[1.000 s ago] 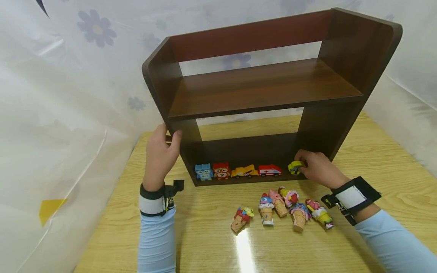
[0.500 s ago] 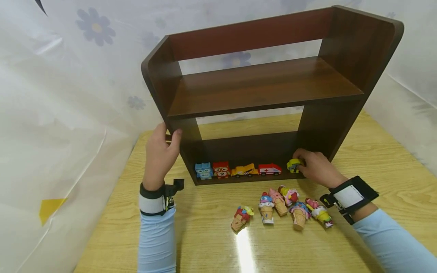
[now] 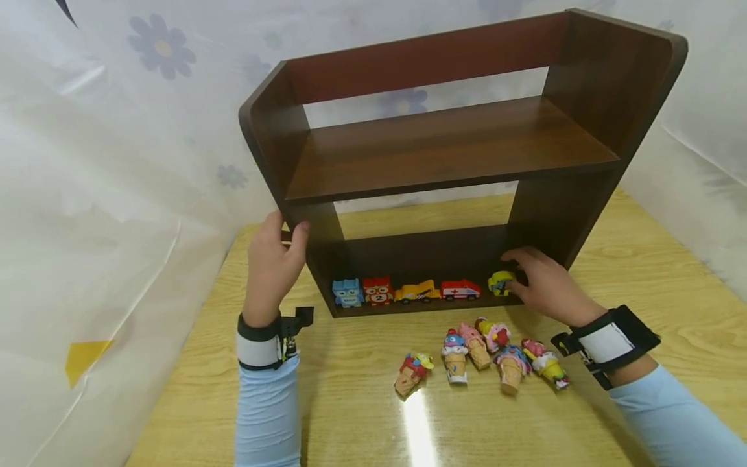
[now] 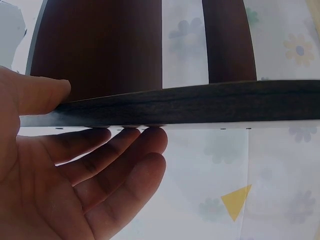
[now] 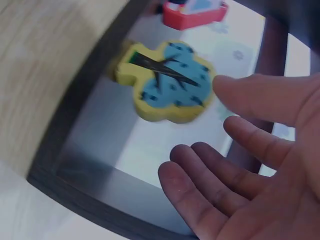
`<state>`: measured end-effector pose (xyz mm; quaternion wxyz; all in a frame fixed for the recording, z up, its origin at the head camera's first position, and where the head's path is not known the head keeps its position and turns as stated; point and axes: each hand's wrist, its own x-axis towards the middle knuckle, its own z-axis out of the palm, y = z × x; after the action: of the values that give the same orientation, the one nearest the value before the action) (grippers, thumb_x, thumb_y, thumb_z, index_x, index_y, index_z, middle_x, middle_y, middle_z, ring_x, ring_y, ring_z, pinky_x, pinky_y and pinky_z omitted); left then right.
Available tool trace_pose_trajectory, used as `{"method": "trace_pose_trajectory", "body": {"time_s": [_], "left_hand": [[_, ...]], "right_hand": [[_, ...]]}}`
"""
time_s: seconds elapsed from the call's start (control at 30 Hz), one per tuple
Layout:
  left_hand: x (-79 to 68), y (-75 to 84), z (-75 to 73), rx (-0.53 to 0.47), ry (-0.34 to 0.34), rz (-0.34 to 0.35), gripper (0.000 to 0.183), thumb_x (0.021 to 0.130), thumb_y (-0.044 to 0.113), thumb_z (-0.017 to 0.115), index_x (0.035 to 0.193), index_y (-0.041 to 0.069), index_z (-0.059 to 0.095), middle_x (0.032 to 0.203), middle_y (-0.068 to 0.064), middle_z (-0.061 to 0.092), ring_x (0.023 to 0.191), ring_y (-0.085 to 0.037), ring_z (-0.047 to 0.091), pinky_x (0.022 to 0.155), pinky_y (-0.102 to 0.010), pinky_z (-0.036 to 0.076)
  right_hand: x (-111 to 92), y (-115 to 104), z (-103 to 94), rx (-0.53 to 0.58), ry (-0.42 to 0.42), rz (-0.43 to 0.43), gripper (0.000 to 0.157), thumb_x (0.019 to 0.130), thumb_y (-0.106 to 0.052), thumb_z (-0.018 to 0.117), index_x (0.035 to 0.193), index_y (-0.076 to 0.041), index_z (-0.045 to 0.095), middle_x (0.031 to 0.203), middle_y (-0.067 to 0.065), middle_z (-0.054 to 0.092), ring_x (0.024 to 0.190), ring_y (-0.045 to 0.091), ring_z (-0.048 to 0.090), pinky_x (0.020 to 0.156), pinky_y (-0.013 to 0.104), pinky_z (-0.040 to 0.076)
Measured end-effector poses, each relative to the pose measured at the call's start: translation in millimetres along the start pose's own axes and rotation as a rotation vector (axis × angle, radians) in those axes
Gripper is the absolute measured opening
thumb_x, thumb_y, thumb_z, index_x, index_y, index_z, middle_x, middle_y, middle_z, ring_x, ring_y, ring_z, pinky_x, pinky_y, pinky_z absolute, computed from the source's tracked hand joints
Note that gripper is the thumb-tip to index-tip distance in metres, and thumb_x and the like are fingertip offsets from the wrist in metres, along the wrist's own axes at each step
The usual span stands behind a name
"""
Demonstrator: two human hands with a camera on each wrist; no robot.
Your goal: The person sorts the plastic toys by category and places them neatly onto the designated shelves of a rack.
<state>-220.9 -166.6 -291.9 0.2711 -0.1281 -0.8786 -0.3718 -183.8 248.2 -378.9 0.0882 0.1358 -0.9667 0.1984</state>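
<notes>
While the left hand (image 3: 273, 267) grips the side of the brown bookshelf (image 3: 455, 146), the right hand (image 3: 548, 285) has spread its fingers beside the yellow tree toy (image 3: 499, 283). So now the yellow tree toy stands by itself on the bottom shelf (image 3: 379, 311), near the toy ambulance (image 3: 460, 289).

Your head camera looks forward and down at the whole shelf (image 3: 455, 146). Your left wrist camera faces its side panel (image 4: 200, 105) closely, past your left hand (image 3: 271, 269); your right one looks closely past your right hand (image 3: 551, 285) at the tree block (image 5: 175, 90), shared with the head view.
</notes>
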Motion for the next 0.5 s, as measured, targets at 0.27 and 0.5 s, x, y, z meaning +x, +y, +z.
{"method": "trace_pose_trajectory", "body": {"time_s": [0.27, 0.5], "left_hand": [[-0.8, 0.8, -0.8, 0.001, 0.006, -0.002, 0.035, 0.099, 0.024, 0.056, 0.125, 0.001, 0.059, 0.119, -0.018, 0.066, 0.099, -0.034, 0.067, 0.083, -0.049, 0.059], [-0.7, 1.7, 0.1, 0.012, 0.01, 0.011, 0.035, 0.099, 0.025, 0.055, 0.125, 0.001, 0.059, 0.118, -0.018, 0.066, 0.097, -0.034, 0.067, 0.082, -0.05, 0.059]], "right_hand": [[-12.2, -9.9, -15.0, -0.031, 0.07, -0.076, 0.04, 0.088, -0.01, 0.07, 0.124, 0.004, 0.057, 0.126, 0.027, 0.057, 0.115, 0.042, 0.056, 0.094, 0.06, 0.05], [-21.2, -20.5, -22.3, -0.077, 0.081, -0.103, 0.042, 0.087, -0.013, 0.073, 0.124, 0.002, 0.059, 0.126, 0.026, 0.058, 0.116, 0.043, 0.056, 0.096, 0.061, 0.049]]}}
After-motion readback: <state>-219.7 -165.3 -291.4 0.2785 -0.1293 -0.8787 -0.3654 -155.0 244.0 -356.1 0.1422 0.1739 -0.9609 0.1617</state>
